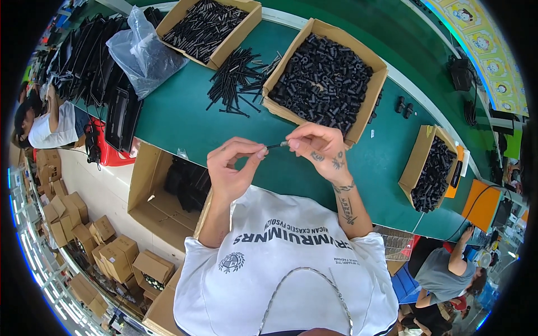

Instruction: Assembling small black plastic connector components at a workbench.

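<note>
My left hand (pixel 234 165) pinches one end of a thin black rod (pixel 273 147) between thumb and forefinger. At the rod's other end, a short ridged metallic part, like a coil or thread, sits between the thumb and fingers of my right hand (pixel 324 150). Both hands are raised over the near edge of the green table (pixel 185 120). Beyond them lies a loose pile of long black rods (pixel 232 81), some with silvery ends. An open cardboard box (pixel 269 101) full of short black plastic fittings (pixel 322 75) stands just past my right hand.
Another cardboard box (pixel 253 19) holds many similar rods. A clear plastic bag (pixel 143 56) and black casings (pixel 120 115) lie at the left. To the right stands a smaller box of black parts (pixel 431 173). A large open carton (pixel 148 190) is below the table edge. Other people are at both sides.
</note>
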The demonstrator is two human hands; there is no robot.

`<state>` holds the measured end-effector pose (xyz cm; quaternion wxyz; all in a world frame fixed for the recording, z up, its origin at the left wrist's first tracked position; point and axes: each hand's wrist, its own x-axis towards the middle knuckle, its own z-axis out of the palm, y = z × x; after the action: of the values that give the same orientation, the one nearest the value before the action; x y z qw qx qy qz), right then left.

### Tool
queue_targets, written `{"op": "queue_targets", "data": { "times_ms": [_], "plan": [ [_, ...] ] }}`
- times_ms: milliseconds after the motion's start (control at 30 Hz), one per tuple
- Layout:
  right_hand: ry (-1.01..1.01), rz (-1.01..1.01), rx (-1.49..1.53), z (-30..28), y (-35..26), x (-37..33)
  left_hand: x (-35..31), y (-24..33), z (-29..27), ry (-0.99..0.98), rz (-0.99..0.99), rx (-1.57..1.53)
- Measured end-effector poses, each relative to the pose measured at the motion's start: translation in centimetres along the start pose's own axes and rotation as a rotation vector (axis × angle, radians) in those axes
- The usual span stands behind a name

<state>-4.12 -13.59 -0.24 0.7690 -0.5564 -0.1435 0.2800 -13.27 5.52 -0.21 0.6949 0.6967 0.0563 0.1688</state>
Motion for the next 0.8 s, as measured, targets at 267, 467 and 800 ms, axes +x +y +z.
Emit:
{"op": "queue_targets", "data": {
  "times_ms": [267,467,800],
  "plan": [
    [0.129,-0.195,-0.05,1.2,1.2,-0.5,-0.8,0.0,0.6,0.019,-0.135,0.005],
    [0.235,-0.308,-0.06,2.3,2.5,-1.1,-1.0,0.3,0.7,-0.047,-0.236,0.005],
    [0.159,-0.295,-0.113,2.3,1.6,-1.2,-1.0,0.8,1.2,-0.167,-0.414,0.053]
  ]
}}
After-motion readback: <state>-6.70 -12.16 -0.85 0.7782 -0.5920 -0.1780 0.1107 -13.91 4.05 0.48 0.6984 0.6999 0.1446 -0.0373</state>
